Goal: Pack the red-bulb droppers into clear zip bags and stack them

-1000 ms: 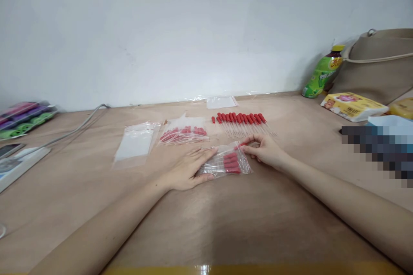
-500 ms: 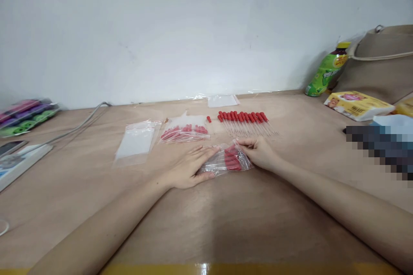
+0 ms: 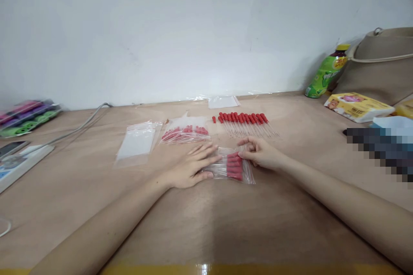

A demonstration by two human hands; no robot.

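A clear zip bag [image 3: 221, 172] lies on the brown table, holding several droppers with red rubber bulbs [image 3: 234, 166] at its right end. Across the bag's left end my left hand [image 3: 190, 167] rests flat, fingers spread. My right hand [image 3: 261, 153] is at the bag's upper right corner, thumb by the bulbs and the other fingers curled; it grips the edge there, partly hidden. Beyond it, a row of droppers [image 3: 243, 119] with red bulbs and clear stems lies side by side. One loose red bulb [image 3: 214, 119] is left of that row.
An open bag of red bulbs [image 3: 185, 133] and flat plastic bags [image 3: 135, 142] lie behind my left hand. At left are a power strip [image 3: 26, 163], cable and colourful packs [image 3: 29, 118]. A green bottle [image 3: 325, 73], yellow tissue pack [image 3: 358, 106] and beige bag [image 3: 380, 64] stand right.
My right hand has shifted slightly down over the bag's corner, its thumb now nearer the bulbs. The bag's right end lies flatter and lower. My left hand's fingers are more spread.
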